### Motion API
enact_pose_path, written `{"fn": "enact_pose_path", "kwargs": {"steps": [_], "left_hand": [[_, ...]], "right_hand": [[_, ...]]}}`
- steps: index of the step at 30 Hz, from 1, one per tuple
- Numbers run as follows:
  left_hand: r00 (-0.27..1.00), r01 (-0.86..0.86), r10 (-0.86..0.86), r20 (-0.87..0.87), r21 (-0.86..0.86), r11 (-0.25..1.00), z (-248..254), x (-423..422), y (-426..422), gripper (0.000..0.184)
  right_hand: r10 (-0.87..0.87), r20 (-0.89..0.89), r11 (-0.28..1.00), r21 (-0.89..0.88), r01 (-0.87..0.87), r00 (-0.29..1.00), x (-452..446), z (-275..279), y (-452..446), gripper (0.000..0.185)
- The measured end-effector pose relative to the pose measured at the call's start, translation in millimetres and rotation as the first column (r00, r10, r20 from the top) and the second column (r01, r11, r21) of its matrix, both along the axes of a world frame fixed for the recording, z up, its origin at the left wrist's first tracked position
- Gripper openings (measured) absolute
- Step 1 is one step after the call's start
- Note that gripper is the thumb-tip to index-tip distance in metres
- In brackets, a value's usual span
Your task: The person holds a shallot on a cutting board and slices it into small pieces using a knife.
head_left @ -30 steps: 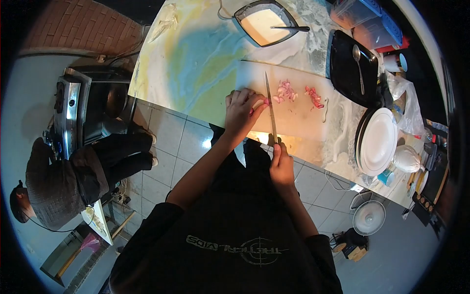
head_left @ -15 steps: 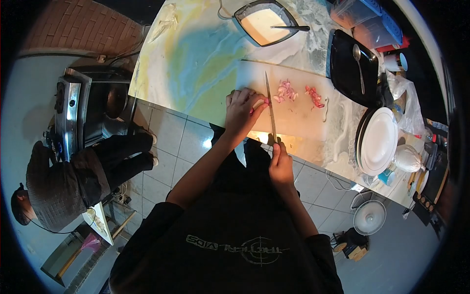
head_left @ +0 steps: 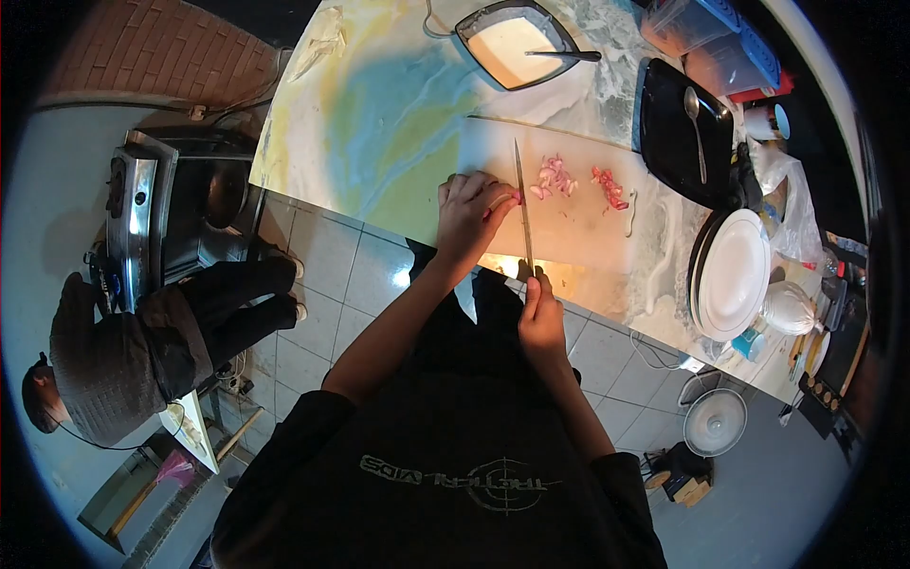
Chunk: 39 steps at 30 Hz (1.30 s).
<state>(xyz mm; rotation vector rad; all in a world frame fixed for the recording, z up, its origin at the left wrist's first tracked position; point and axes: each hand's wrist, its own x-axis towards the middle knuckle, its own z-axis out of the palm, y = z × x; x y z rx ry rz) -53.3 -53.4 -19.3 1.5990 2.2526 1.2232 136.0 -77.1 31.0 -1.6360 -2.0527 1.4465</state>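
Observation:
My left hand is closed on a small pink shallot, held at the fingertips on a pale cutting board. Most of the shallot is hidden by my fingers. In my right hand is the handle of a long knife; its narrow blade points away from me, right beside the shallot and my left fingertips. To the right of the blade lies a loose pile of sliced shallot. Further right is a smaller heap of chopped red pieces, perhaps chili.
A dark bowl of creamy batter with a utensil stands at the far side. On the right are a black tray with a spoon, stacked plates and plastic tubs. Another person stands left, near a stove.
My right hand and the knife have shifted very slightly. A bit of pink that showed under my left thumb is now out of sight. The piles look the same.

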Motion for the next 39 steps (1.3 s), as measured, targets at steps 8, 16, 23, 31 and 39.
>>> {"fn": "enact_pose_path", "kwargs": {"steps": [8, 16, 23, 31, 39], "left_hand": [[1.000, -0.008, 0.009, 0.014, -0.005, 1.000, 1.2, 0.3, -0.1, 0.011], [1.000, -0.010, 0.010, 0.011, 0.002, 1.000, -0.1, -0.2, -0.7, 0.011], [1.000, -0.009, 0.009, 0.008, 0.012, 1.000, 0.3, 0.9, -1.3, 0.011], [0.999, -0.026, 0.026, -0.027, 0.004, 1.000, 2.4, 1.8, -0.6, 0.014], [0.999, -0.012, 0.011, -0.031, -0.026, 1.000, 2.0, 1.0, -2.4, 0.020]], "right_hand": [[0.003, 0.020, 0.998, -0.057, -0.002, 1.000, -1.3, 3.3, 1.1, 0.048], [0.008, -0.012, 1.000, 0.011, -0.008, 1.000, -3.5, -2.5, 0.6, 0.048], [0.000, 0.029, 0.999, -0.050, 0.002, 1.000, -9.0, -5.6, 1.2, 0.048], [-0.006, 0.063, 0.994, -0.106, 0.012, 0.998, -17.6, 0.8, 12.2, 0.045], [0.108, 0.331, 0.993, 0.013, -0.119, 0.937, 2.3, 14.6, 8.6, 0.036]]}}
